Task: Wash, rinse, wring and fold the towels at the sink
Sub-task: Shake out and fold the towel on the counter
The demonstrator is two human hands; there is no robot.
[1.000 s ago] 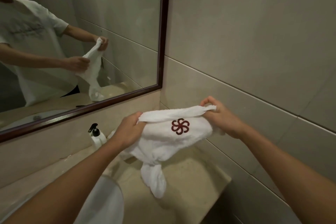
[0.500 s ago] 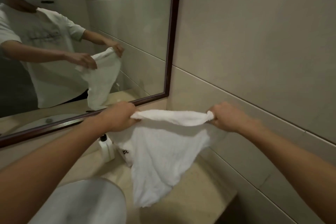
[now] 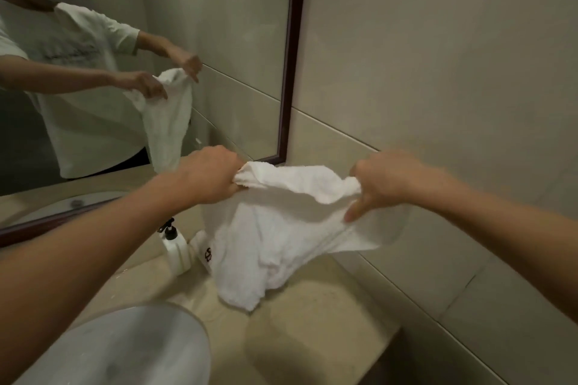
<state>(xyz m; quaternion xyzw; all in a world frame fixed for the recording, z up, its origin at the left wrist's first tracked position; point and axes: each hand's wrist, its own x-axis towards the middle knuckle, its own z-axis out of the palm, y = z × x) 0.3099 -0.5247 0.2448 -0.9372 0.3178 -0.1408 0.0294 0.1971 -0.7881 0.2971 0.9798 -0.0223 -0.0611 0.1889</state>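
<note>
Head view looks down on a white towel [image 3: 281,228] held up in the air above the beige surface [image 3: 328,337], in the corner beside the tiled wall [image 3: 438,87]. Its top edge is stretched between the two hands and sags a little in the middle; the rest hangs in loose folds, the lowest tip just above the surface. A small dark red mark shows on the towel's left edge.

Gripping the top left corner is the left hand [image 3: 208,176], its fingers curled round the bunched cloth. At the top right corner the right hand [image 3: 387,181] pinches the hem with curled fingers, while one finger points down along the cloth.

Behind the towel's left side stands a white pump bottle [image 3: 176,245] with a black head, on the surface near the wall. A round pale sink [image 3: 125,347] fills the lower left. Above it a dark-framed mirror [image 3: 291,72] reflects the person in a white shirt holding the towel.
</note>
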